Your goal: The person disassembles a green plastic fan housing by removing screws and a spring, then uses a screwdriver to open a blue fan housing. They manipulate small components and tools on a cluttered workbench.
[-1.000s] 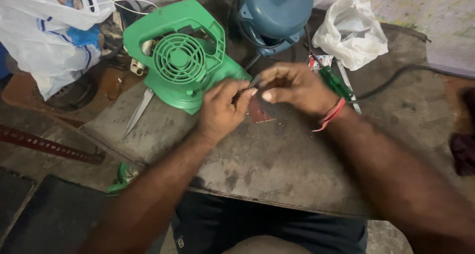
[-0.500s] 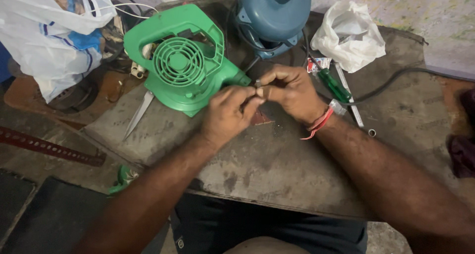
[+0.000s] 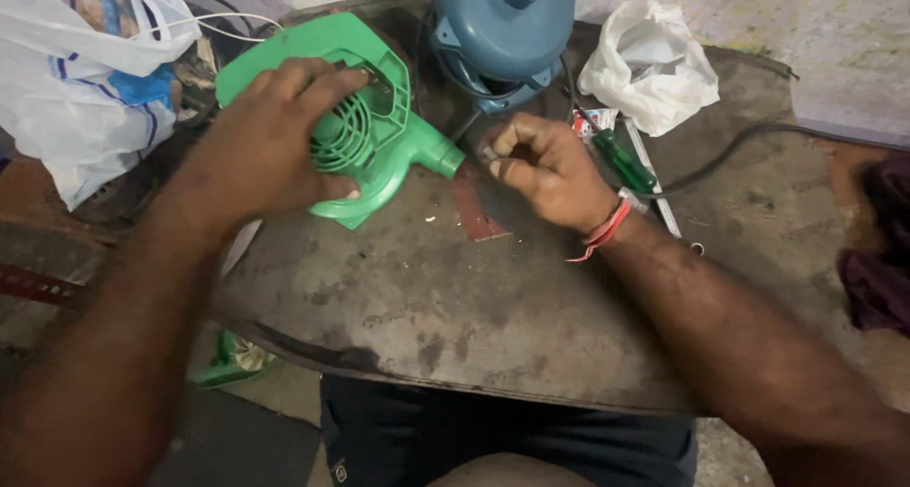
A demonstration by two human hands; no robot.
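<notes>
Green plastic blower housing (image 3: pixel 379 155), ribbed round grille: left hand (image 3: pixel 270 141) grips it; right hand (image 3: pixel 545 169) fingers pinch small part (image 3: pixel 488 153), worn table (image 3: pixel 427 297).

At the far left edge of the worktable slumps a white plastic carrier bag (image 3: pixel 85 89), crumpled and bulging, with blue stripes and a blue patch printed on its side and a colourful picture near its top; a thin white cord runs across its upper edge. At the back of the table, right of the blue motor housing, sits a smaller white plastic bag (image 3: pixel 649 65), knotted and scrunched into a lump, something grey showing faintly through it. Just below that bag's left corner lies a small flat packet (image 3: pixel 594 122) in red and white, partly tucked under it. No screens or signs are in sight.
</notes>
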